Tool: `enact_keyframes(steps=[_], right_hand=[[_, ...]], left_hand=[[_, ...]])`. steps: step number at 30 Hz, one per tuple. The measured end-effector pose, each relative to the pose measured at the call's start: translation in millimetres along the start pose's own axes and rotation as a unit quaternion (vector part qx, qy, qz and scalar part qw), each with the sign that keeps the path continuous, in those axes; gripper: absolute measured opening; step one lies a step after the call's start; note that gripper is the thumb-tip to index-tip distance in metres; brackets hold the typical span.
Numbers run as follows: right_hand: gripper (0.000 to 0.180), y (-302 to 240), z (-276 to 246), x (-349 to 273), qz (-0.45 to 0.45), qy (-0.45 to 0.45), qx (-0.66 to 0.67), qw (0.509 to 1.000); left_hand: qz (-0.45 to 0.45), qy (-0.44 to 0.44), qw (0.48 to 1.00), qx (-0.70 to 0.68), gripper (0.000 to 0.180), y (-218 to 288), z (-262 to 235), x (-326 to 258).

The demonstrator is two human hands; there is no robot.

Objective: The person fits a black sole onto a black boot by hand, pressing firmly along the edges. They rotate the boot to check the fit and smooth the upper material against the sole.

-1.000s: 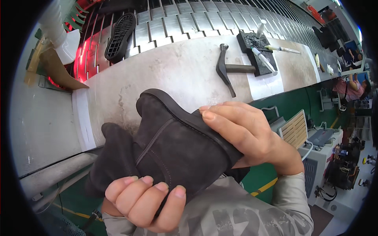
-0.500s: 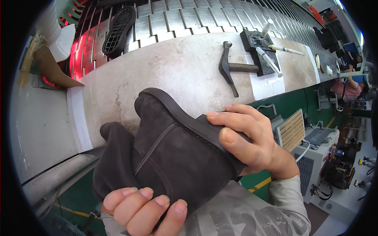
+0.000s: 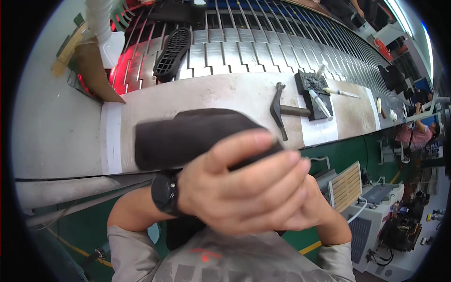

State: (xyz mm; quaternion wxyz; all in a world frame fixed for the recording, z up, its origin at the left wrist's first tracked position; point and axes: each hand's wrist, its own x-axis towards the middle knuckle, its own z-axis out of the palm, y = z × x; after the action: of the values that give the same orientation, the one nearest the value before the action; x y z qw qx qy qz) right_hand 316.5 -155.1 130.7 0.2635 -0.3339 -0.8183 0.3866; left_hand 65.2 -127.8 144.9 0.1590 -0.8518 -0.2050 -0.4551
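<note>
Packages: none visible.
Labels: none to be made out.
Signs: none visible.
Screens: none visible; the black wrist device (image 3: 165, 192), at about 7 o'clock, shows only a dark side.

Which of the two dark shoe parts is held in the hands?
The dark grey boot upper; the left hand covers it. The black sole lies untouched on the slatted conveyor.

Pale workbench (image 3: 155, 101), hammer (image 3: 282, 112) and dark tray (image 3: 314, 87) on it, slatted conveyor (image 3: 263, 49) carrying black sole (image 3: 173, 52)
</note>
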Motion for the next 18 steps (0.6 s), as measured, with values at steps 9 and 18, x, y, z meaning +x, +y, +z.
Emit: enact_keyframes(steps=[9,18], right_hand=[[0.045,-29.8,-30.7,77.9,0.171,0.167,0.171,0.956],[0.037,45.4,-102.2,255.0,0.046,0.264,0.025,0.963]], left_hand=[[-0.288,0.054,0.956,0.020,0.068,-49.1,-8.8,-77.4],[-0.510,-0.169,0.843,-0.032,0.068,-105.7,-4.5,-164.9]])
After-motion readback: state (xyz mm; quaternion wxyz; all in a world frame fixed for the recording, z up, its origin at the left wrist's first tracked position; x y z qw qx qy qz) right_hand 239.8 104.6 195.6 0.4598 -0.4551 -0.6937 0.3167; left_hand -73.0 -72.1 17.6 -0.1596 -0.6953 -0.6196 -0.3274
